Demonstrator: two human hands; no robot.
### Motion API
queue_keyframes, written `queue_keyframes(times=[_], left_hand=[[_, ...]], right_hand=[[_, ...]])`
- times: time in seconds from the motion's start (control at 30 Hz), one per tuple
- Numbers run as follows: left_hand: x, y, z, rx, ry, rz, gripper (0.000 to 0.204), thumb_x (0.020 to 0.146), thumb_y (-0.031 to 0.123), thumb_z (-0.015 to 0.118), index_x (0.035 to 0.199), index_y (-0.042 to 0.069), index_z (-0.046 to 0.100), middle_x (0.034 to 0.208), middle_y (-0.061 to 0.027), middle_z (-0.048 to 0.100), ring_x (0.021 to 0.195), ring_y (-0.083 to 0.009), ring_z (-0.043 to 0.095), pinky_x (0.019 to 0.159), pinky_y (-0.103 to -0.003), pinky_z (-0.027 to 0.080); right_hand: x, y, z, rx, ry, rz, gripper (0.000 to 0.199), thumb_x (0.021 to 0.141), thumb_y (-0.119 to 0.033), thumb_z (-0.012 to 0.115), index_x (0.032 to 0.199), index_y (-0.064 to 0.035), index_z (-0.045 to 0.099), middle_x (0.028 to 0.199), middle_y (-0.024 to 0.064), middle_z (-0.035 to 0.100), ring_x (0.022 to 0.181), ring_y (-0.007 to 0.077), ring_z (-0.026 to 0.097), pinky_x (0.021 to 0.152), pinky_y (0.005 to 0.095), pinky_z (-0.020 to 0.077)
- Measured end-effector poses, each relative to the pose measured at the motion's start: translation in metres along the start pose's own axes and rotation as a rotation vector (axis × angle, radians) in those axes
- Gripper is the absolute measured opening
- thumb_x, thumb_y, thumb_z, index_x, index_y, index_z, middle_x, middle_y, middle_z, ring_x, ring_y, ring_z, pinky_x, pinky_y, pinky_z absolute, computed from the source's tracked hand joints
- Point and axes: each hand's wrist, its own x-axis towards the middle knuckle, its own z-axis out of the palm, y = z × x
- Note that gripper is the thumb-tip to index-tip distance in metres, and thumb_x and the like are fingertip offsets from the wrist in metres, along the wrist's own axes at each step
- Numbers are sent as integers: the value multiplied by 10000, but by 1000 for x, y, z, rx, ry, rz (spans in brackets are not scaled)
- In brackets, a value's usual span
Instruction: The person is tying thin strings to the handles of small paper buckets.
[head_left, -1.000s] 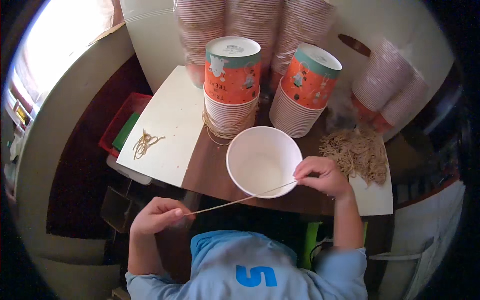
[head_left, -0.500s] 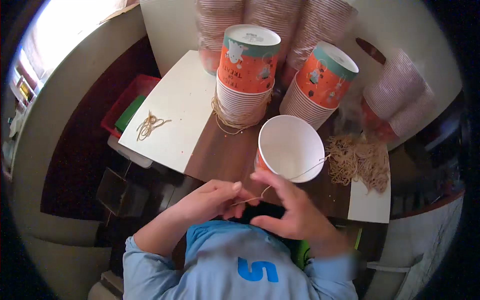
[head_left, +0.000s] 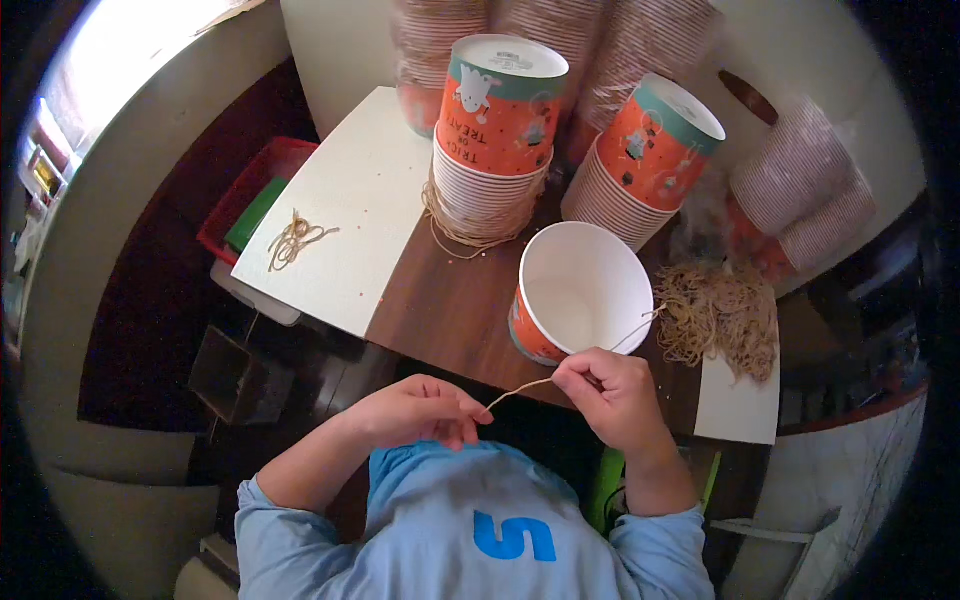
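Note:
A thin tan cord [head_left: 522,387] runs between my two hands in front of the table edge. My left hand [head_left: 425,408] pinches one end of it. Held between the thumb and fingers of my right hand [head_left: 612,395], the cord goes on over the rim of a white-lined paper bucket [head_left: 582,290], its far end lying past the right rim. The bucket stands upright with its mouth toward me and has an orange printed outside. To its right lies a tangled heap of tan cord [head_left: 715,315].
Behind the bucket stand two upside-down stacks of orange buckets, a left stack [head_left: 500,120] with cord looped round its base and a right stack [head_left: 650,150]. Plastic-wrapped stacks [head_left: 640,60] rise behind. A small cord bundle [head_left: 297,240] lies on the white tabletop [head_left: 350,190]. A red bin [head_left: 232,215] sits left.
My right hand has closed on the cord and moved slightly up and right, from open fingers to a pinch. The cord now spans a wider gap between my hands.

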Motion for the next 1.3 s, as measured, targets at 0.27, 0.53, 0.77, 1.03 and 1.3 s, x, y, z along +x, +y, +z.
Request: queue_keyframes(times=[0.27, 0.53, 0.77, 1.03, 1.3], left_hand=[[5, -1, 14, 182, 108, 100, 189, 899, 151, 598, 961, -20, 650, 812, -67, 659, 698, -111, 605, 621, -225, 490], [-12, 20, 47, 608, 168, 264, 154, 875, 139, 620, 933, 4, 664, 794, -28, 654, 703, -65, 576, 621, -224, 476], [-15, 41, 57, 759, 162, 341, 143, 879, 126, 615, 926, -2, 660, 773, -33, 647, 681, -62, 564, 602, -224, 470], [1, 54, 61, 630, 205, 311, 180, 920, 157, 572, 921, -11, 634, 752, -14, 629, 670, -55, 552, 596, -210, 463], [42, 71, 43, 850, 551, 683, 177, 894, 101, 571, 999, -27, 635, 829, -71, 648, 720, -107, 583, 668, -242, 485]], right_hand=[[-8, 4, -3, 17, 4, 0, 65, 812, -66, 654, 811, -8, 626, 665, 99, 624, 576, 179, 614, 532, 280, 472], [-7, -19, -3, -112, -150, -438, 666, 686, -169, 755, 1272, -29, 469, 1241, 189, 476, 1170, 352, 466, 986, 440, 376], [-7, -14, 18, 190, -273, -274, 425, 790, -11, 648, 1191, -34, 510, 901, 130, 572, 805, 282, 608, 685, 344, 504], [5, -6, 9, -75, -30, -519, 159, 771, -16, 638, 912, -21, 564, 789, 118, 543, 699, 282, 569, 594, 348, 474], [67, 19, -23, -72, -88, -66, 110, 813, -98, 619, 821, 11, 630, 758, 107, 626, 712, 174, 602, 653, 290, 472]])
